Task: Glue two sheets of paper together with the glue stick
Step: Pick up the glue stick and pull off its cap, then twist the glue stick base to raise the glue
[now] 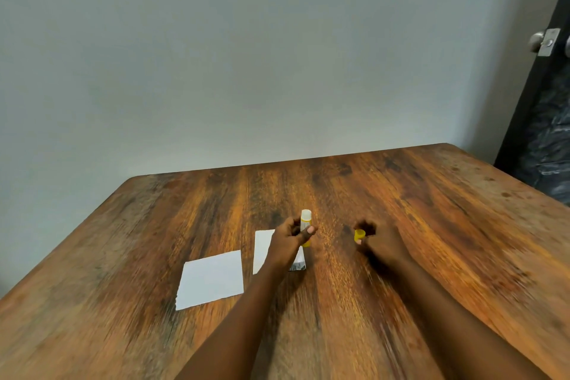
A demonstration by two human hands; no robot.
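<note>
A little below the middle of the frame, the left grip (291, 241) is curled round an uncapped glue stick (306, 219) and holds it upright above the wooden counter (401, 194). The stick's whitish top stands clear above the fingers and a bit of its yellow body shows beneath the thumb. To its right, well apart from it, the right grip (377, 241) pinches the small yellow cap (358, 234) at its fingertips, with the cap on the side facing the stick. This grip is dark and blurred, so how each finger lies cannot be told. Two white paper sheets lie flat on the counter. The left sheet (211, 279) sits in full view, left of centre and lower, with one corner towards the bottom of the frame. The right sheet (262, 248) lies just beside it without touching and is partly covered by the left wrist and forearm, with a dark patterned patch showing at its lower right corner. Both bare forearms rise from the bottom edge of the frame. A plain grey wall (246, 55) fills the upper part, and at the right edge stands a dark door (552, 120) with a metal knob (536, 40).
</note>
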